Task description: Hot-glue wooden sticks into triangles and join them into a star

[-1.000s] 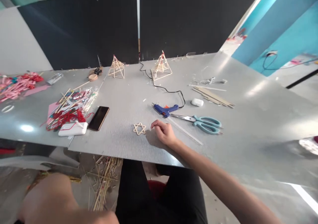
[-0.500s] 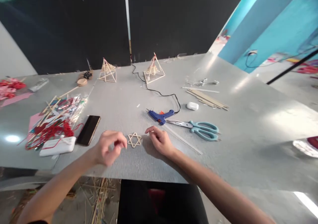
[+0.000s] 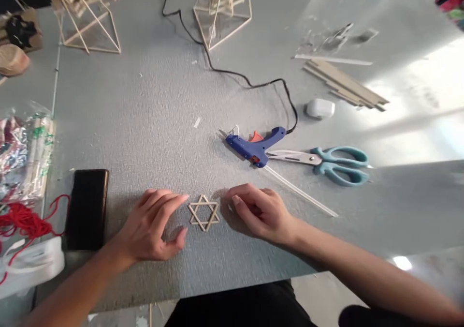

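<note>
A small six-pointed star of thin wooden sticks lies flat on the grey table between my hands. My left hand rests just left of it, holding nothing, fingers stretched out and thumb apart, with the fingertips close to the star's upper left point. To the star's right, my right hand lies on its side with the fingers curled in and the thumb near the forefinger; nothing shows in it. Beyond that hand is a blue glue gun with a clear glue stick trailing from its back.
Teal-handled scissors touch the glue gun. A white earbud case and flat wooden strips lie farther right. A phone, red yarn and bagged supplies are at left. Two stick pyramids stand at the back.
The view has tilted down and come closer. My left hand has gone from curled to opened out, its fingers now stretched toward the star. My right hand stays curled beside it.
</note>
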Available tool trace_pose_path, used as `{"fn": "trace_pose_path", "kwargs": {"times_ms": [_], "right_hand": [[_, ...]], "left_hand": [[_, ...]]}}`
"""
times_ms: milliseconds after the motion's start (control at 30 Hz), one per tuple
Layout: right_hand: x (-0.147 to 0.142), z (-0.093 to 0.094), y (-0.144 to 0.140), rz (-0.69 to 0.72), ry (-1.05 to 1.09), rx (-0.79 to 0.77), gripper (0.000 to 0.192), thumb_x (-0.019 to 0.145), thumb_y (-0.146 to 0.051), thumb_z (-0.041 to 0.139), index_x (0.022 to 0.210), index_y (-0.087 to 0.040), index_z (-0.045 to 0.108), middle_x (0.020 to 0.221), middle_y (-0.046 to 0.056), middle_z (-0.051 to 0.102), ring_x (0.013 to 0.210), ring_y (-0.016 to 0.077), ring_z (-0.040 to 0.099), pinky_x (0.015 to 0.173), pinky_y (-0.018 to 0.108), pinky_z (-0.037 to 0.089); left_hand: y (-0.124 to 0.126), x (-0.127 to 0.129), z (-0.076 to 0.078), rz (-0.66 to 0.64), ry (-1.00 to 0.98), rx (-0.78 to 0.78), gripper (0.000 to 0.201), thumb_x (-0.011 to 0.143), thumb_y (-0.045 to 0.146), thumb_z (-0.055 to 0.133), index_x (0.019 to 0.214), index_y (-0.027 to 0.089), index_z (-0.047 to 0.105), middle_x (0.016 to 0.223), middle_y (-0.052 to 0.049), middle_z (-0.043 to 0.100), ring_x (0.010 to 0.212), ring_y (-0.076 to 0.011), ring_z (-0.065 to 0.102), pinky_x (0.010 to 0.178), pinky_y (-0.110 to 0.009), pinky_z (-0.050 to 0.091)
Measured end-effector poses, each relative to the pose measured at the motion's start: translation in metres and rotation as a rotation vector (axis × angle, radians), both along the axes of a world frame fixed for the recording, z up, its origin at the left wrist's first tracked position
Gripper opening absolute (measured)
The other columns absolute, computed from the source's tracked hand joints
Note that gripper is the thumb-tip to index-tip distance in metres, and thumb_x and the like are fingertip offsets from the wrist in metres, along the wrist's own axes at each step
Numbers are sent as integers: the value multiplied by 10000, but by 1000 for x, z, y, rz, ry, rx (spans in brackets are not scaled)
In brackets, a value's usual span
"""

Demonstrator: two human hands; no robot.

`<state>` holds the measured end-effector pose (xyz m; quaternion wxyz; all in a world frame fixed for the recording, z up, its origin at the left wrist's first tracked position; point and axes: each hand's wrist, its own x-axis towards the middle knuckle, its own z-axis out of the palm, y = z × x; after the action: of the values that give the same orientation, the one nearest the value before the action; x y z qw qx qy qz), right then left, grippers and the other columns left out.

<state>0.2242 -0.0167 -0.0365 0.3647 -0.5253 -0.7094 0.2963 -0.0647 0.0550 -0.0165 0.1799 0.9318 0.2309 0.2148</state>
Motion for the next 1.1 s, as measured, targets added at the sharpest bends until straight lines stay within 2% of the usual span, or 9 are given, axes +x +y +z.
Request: {"fn": "trace_pose_path", "kwargs": {"times_ms": [100,200,333,567,1100], "right_hand": [[1,1,-2,-10,-61,25,175,984,-151,549,1138,-197,618,531,-98,515,395,73,443,429,228,363],[2,5,-3,9,-180,63,211,983,-168,571,1182,-194,635,659,-37,682,443,84,543,450,238,420],[4,7,-2,55,-238,85,178,1000,-215,575,1148,-206,674,828,3,783,564,110,685,525,243,513],[3,1,-2,91,-266,126,163,1014,-231,600,1145,-210,695,901,-2,813,638,124,738,575,245,555],[3,-4,-4,100,-261,129,178,1004,-225,613,1151,-210,712,929,5,816,711,141,765,587,247,565]], "left_hand": [[2,3,-1,5,1,44,576,820,148,669,1370,90,511,1113,-126,718,1049,-276,650,915,-433,496],[3,4,0,10,25,66,421,840,168,643,1257,115,610,1090,-113,723,1032,-281,653,892,-433,505],[3,4,2,16,49,153,322,839,138,673,1162,138,673,1035,-78,740,965,-254,660,827,-395,508],[7,4,-3,-2,63,189,297,867,93,742,1152,157,686,1018,-42,758,950,-206,666,819,-347,510],[8,3,-3,-11,63,173,272,891,104,720,1153,167,683,1008,-44,747,961,-210,663,831,-354,496]]}}
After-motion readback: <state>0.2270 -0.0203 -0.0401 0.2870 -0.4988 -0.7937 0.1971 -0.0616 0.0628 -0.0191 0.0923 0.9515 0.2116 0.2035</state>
